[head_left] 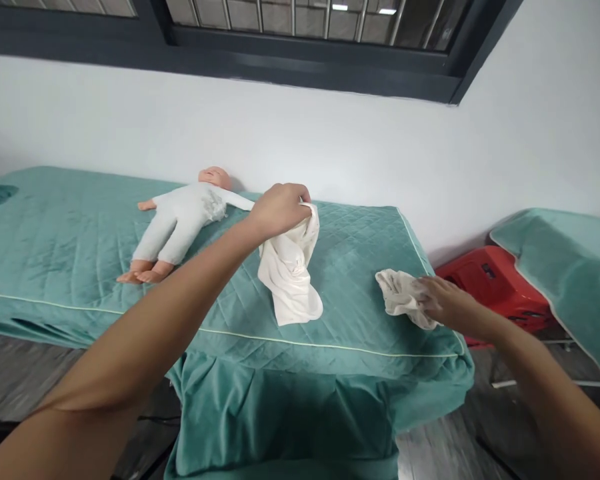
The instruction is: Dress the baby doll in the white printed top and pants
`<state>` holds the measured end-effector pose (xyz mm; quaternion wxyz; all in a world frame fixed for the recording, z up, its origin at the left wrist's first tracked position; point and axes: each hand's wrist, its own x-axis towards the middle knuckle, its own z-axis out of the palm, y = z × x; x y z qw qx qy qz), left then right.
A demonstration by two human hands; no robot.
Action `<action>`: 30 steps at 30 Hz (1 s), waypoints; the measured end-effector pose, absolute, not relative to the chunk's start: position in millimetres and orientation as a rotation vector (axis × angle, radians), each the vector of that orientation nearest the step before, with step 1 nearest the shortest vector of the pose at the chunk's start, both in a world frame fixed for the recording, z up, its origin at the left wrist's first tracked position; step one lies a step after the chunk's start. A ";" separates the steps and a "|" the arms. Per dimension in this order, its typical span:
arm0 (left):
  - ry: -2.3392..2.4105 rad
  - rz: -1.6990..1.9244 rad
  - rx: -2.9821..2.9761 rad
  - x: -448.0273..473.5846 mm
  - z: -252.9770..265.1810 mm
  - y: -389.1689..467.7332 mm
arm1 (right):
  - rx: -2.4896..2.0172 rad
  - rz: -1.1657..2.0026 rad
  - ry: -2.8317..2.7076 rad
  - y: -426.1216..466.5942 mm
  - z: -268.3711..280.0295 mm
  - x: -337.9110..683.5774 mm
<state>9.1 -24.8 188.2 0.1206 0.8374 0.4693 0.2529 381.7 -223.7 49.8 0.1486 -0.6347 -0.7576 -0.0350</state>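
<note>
My left hand [282,208] is closed on the upper end of a cream baby garment [293,273], which hangs in folds with its lower end against the green bed cover. Its exact cut is hidden by the folds. Toward the right end of the bed, my right hand [443,303] has its fingers closed on a crumpled cream cloth [403,293], partly covered by the fingers. A baby doll [183,210] with a white cloth body lies on its back left of my left hand, its head near the wall.
The quilted green bed [350,247] runs along a white wall beneath a dark-framed, barred window [300,60]. Red plastic stools [495,280] stand off its right end, beside another bed with a green cover [575,260]. Dark cables lie on the floor below.
</note>
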 end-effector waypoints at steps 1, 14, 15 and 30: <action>1.331 0.749 2.426 10.7 186.4 -26.8 | -1.840 0.014 -2.221 -218.2 66.5 375.7; 1.114 0.943 2.527 17.0 176.3 -65.2 | -1.564 -0.063 -2.137 -106.2 195.0 180.5; 1.188 0.954 2.560 11.9 164.0 -64.5 | -1.590 -0.146 -2.168 -107.0 198.2 184.5; 1.406 1.273 2.485 -55.9 155.0 -52.7 | -1.628 -0.220 -1.787 -152.5 174.8 264.6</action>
